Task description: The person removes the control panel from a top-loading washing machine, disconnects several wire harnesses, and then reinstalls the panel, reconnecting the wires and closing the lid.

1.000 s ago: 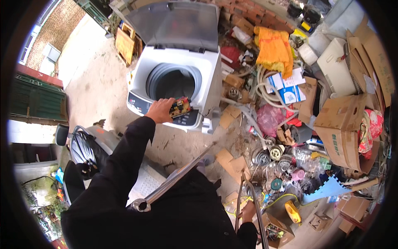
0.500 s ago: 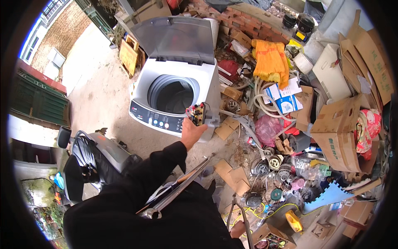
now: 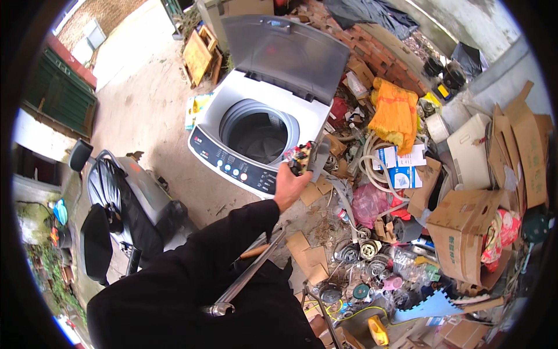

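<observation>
A white top-loading washing machine (image 3: 209, 139) stands in front of me, its dark lid (image 3: 285, 55) raised and its drum (image 3: 258, 136) exposed. At the right end of its control panel, my left hand (image 3: 290, 187) is closed around a small circuit board (image 3: 299, 158) with red, black and yellowish parts. My right hand (image 3: 317, 324) shows only in part at the lower edge, beside a dark curved metal bar (image 3: 325, 320); its fingers are hidden. Against my dark clothing lie a shiny metal rod (image 3: 247, 279) and an orange-handled tool (image 3: 254, 252).
Left of me is a parked scooter (image 3: 136, 192). On the right are heaped cardboard boxes (image 3: 459, 227), pale hoses (image 3: 372, 166), a yellow-orange cloth (image 3: 394, 113), motor parts (image 3: 349, 253) and a yellow bottle (image 3: 378, 330). Behind the machine runs a brick pile (image 3: 381, 61).
My view has shifted, so the machine appears farther right and slightly tilted. The left hand still holds the circuit board near the panel's right end; less of my right hand shows.
</observation>
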A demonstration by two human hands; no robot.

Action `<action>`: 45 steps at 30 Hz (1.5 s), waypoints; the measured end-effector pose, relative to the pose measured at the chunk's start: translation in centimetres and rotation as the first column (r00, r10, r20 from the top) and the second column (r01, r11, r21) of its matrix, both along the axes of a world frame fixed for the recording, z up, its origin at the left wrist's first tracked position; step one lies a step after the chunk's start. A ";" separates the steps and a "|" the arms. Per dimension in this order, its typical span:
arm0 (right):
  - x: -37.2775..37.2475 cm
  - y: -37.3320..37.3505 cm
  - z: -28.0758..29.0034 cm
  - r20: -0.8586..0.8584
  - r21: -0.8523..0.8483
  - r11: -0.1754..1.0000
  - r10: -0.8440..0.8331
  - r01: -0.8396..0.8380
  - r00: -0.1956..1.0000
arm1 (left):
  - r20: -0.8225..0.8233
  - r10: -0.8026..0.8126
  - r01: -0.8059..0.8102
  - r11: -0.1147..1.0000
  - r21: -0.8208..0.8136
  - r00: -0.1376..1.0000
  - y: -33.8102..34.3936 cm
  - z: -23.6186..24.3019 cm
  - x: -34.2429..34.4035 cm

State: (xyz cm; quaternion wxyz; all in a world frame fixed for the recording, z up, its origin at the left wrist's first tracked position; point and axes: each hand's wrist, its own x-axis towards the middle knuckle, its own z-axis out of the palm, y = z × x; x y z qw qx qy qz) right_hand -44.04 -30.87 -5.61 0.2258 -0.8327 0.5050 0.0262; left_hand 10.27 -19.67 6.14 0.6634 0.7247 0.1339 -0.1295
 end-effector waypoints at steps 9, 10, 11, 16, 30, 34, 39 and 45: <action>3.8 -0.9 1.3 -0.047 0.095 0.995 0.047 -0.043 0.998 | 0.168 -0.015 -0.001 0.995 0.095 0.986 -2.3 -3.7 -4.4; 4.2 -0.9 1.7 -0.055 0.114 0.993 0.050 -0.043 0.997 | 0.202 -0.010 -0.024 0.985 0.168 0.979 -2.0 -3.5 -4.3; 4.8 -1.0 2.0 -0.064 0.133 0.990 0.056 -0.047 0.996 | 0.235 -0.007 -0.051 0.969 0.240 0.972 -1.7 -3.3 -4.3; 7.5 -1.6 3.6 -0.101 0.236 0.969 0.095 -0.069 0.990 | 0.063 -0.098 0.082 0.970 0.230 0.993 4.4 0.3 -1.5; 22.4 -7.7 12.8 -0.073 0.871 0.427 0.601 -0.242 0.796 | -0.125 -0.634 0.633 0.772 -0.053 0.763 16.0 1.7 8.9; 29.3 -15.4 6.1 -0.303 0.771 0.356 0.934 -0.527 0.188 | -0.070 -0.643 0.609 0.751 -0.254 0.763 14.7 0.7 7.9; 47.9 -8.8 -0.5 0.123 0.925 0.379 -0.254 -0.018 0.959 | -0.096 -0.663 0.646 0.747 -0.160 0.743 14.8 1.2 7.3; 53.4 -3.4 -4.5 -0.038 0.999 0.007 -0.268 0.041 0.963 | -0.125 -0.710 0.708 0.703 -0.069 0.693 14.5 1.6 7.5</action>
